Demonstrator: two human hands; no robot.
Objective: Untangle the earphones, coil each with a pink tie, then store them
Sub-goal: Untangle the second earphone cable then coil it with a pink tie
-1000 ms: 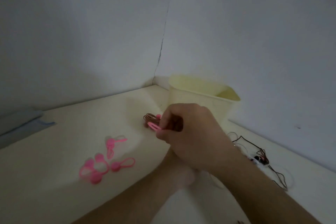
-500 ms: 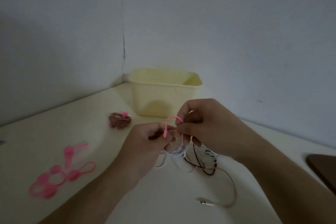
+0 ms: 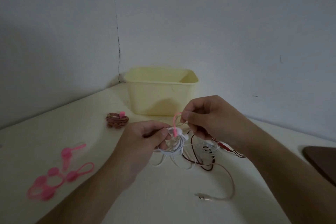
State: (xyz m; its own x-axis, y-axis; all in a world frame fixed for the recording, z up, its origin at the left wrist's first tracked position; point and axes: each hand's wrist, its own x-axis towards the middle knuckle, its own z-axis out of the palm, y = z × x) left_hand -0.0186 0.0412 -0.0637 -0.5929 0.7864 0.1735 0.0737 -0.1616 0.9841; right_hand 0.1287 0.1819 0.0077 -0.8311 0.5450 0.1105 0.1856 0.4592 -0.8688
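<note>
The left hand (image 3: 145, 137) grips a coil of white earphone cable (image 3: 172, 146), its fingers curled round the bundle and its thumb pressed on top. The coil sits at the fingertips and hangs partly below them, with loose white loops trailing onto the cream table (image 3: 91, 132) underneath. The right hand (image 3: 209, 116) pinches the upper end of a pink tie (image 3: 175, 123) between thumb and forefinger, the other fingers curled in. The tie arches from that pinch down to the top of the coil, where its lower end lies against the white cable just beside the left thumb. Both hands are raised above the table, close together but not touching.

Below and right of the hands lies a tangle of dark red earphone wire (image 3: 198, 158) mixed with more white cable, and a pale cable ending in a plug (image 3: 203, 198) curves toward the near edge. A brown earphone coil (image 3: 117, 119), already bound with a pink tie, rests on the table left of the hands, near the pale yellow bin (image 3: 160, 94) that stands in the corner against the wall. A cluster of spare pink ties (image 3: 60, 172) lies at far left, well apart from the hands. A dark brown object (image 3: 321, 160) sits at the right edge.
</note>
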